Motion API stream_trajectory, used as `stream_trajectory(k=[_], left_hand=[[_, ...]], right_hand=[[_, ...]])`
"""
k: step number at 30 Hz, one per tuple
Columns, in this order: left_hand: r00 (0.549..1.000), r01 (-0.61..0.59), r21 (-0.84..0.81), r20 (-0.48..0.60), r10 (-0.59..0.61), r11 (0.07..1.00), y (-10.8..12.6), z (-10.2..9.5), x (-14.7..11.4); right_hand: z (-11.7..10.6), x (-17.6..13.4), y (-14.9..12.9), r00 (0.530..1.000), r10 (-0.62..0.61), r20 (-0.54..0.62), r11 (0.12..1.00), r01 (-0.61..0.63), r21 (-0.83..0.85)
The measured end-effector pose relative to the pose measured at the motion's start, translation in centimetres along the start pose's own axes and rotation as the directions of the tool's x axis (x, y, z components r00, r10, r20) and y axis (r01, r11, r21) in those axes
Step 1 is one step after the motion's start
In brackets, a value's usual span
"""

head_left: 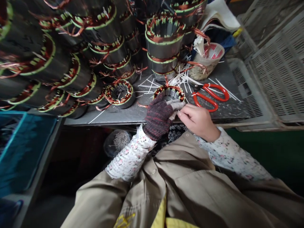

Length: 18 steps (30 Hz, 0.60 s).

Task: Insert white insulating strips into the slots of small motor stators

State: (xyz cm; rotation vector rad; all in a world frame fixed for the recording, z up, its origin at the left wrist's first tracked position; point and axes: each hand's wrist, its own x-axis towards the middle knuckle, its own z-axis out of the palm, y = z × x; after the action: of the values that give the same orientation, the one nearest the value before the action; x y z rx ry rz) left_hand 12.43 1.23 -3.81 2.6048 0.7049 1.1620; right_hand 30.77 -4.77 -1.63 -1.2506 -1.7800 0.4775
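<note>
A small motor stator [171, 93] with copper windings stands at the front edge of the grey bench. My left hand [159, 115], in a dark knit glove with pale fingertips, is closed over its near side and covers much of it. My bare right hand [198, 118] is closed in a pinch at the stator's near right rim, fingertips against the left ones. Whatever is between them is too small to make out. Red-handled scissors [210, 96] lie just right of the stator. Loose white ties [181, 76] are scattered behind it.
Stacked stators [163, 47] crowd the bench's back and left; one short stator [120, 94] sits nearby. A plastic tub [204, 65] holding white ties stands back right. Plastic crates [280, 69] flank the right side. A blue bin [19, 148] is at left, a clear bowl [116, 142] below the edge.
</note>
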Motion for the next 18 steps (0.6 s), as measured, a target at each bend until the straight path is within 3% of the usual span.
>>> stream_trajectory(k=[2, 5, 8, 11, 14, 18], left_hand=[[0.999, 0.031, 0.019, 0.014, -0.032, 0.999, 0.5, 0.0, 0.2], [0.991, 0.123, 0.005, -0.056, -0.123, 0.992, 1.1, 0.0, 0.4], [0.978, 0.193, -0.007, -0.085, -0.193, 0.981, 1.0, -0.2, 0.2], [0.991, 0.136, 0.041, -0.02, -0.135, 0.99, 0.7, -0.6, 0.0], [0.994, 0.109, 0.067, -0.005, -0.109, 0.992, 0.8, -0.6, 0.1], [0.993, 0.114, 0.218, -0.051, -0.105, 0.969, 2.2, 1.1, 0.4]], right_hand=[[-1.4, 0.0, -0.8, 0.999, -0.036, 0.027, 0.991, 0.033, 0.127], [-3.1, 0.1, -1.2, 0.999, -0.023, -0.043, 0.937, 0.037, 0.346], [-3.2, 0.0, -0.9, 0.993, 0.081, 0.091, 0.821, -0.118, 0.558], [-2.6, -0.7, -0.8, 0.948, 0.205, 0.245, 0.689, -0.318, 0.652], [-3.2, -1.3, -1.0, 0.937, 0.309, 0.163, 0.678, -0.337, 0.653], [-3.1, 1.2, -0.6, 0.964, 0.265, -0.022, 0.697, -0.176, 0.695]])
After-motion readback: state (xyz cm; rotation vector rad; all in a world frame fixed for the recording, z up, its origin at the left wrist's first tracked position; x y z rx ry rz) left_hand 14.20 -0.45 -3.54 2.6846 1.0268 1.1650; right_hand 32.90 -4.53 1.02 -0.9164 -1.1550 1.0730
